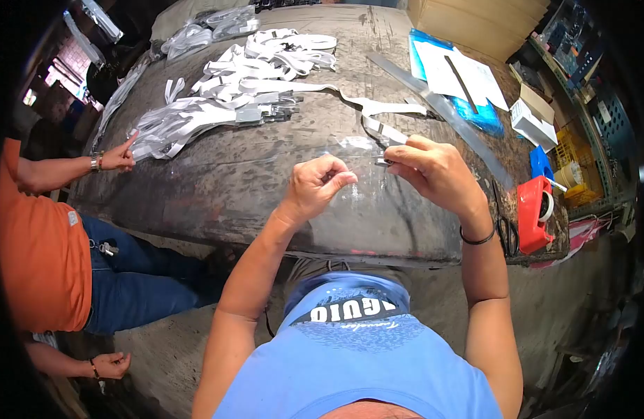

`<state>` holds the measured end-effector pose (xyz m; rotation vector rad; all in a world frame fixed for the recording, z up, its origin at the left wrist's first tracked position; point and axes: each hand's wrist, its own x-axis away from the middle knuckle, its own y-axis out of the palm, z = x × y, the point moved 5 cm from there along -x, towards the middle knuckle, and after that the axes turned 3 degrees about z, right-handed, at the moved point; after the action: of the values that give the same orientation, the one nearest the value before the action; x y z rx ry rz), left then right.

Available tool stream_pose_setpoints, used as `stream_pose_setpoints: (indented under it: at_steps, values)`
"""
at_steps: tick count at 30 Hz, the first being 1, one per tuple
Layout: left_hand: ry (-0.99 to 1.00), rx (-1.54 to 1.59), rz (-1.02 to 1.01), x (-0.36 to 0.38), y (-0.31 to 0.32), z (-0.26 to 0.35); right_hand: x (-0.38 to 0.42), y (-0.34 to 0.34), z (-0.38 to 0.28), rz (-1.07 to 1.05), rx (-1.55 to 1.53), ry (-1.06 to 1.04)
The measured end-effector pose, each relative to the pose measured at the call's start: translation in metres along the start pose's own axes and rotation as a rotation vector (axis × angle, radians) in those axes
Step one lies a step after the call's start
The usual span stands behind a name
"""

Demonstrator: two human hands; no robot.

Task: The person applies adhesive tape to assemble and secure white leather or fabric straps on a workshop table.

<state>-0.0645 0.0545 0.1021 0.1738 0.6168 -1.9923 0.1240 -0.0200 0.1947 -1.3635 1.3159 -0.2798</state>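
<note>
My left hand (pixel 320 183) and my right hand (pixel 433 171) are raised together over the worn grey table (pixel 217 188). Between them they hold a clear plastic bag (pixel 357 164), thin and hard to make out. My left fingers pinch its near edge. My right fingers grip the metal clip end of a white lanyard (pixel 386 131) at the bag's mouth. The lanyard's strap trails away across the table toward the far pile.
Piles of white lanyards (pixel 252 70) cover the far table. A long metal ruler (pixel 440 112), papers on blue plastic (pixel 454 77), a red tape dispenser (pixel 535 209) and scissors (pixel 505 234) lie right. A person in an orange shirt (pixel 35 251) stands left, a hand (pixel 118 157) pointing at the table.
</note>
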Motion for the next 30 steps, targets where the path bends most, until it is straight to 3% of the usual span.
stream_pose_setpoints:
  at_steps: [11, 20, 22, 27, 30]
  values:
    - [0.116, -0.235, -0.022, -0.002, -0.020, 0.018, -0.010, 0.018, -0.010, -0.108, 0.150, -0.104]
    - [0.006, 0.128, -0.094, -0.002, -0.011, 0.012, -0.033, 0.021, -0.025, -0.152, 0.076, -0.216]
    - [0.147, 0.051, -0.057, -0.005, -0.009, 0.010, -0.039, 0.022, -0.031, -0.135, 0.063, -0.289]
    - [-0.001, 0.119, -0.137, -0.003, -0.016, 0.013, -0.044, 0.019, -0.025, -0.291, -0.003, -0.070]
    - [-0.034, 0.111, -0.121, -0.002, -0.019, 0.008, -0.040, 0.016, -0.010, -0.267, -0.050, -0.099]
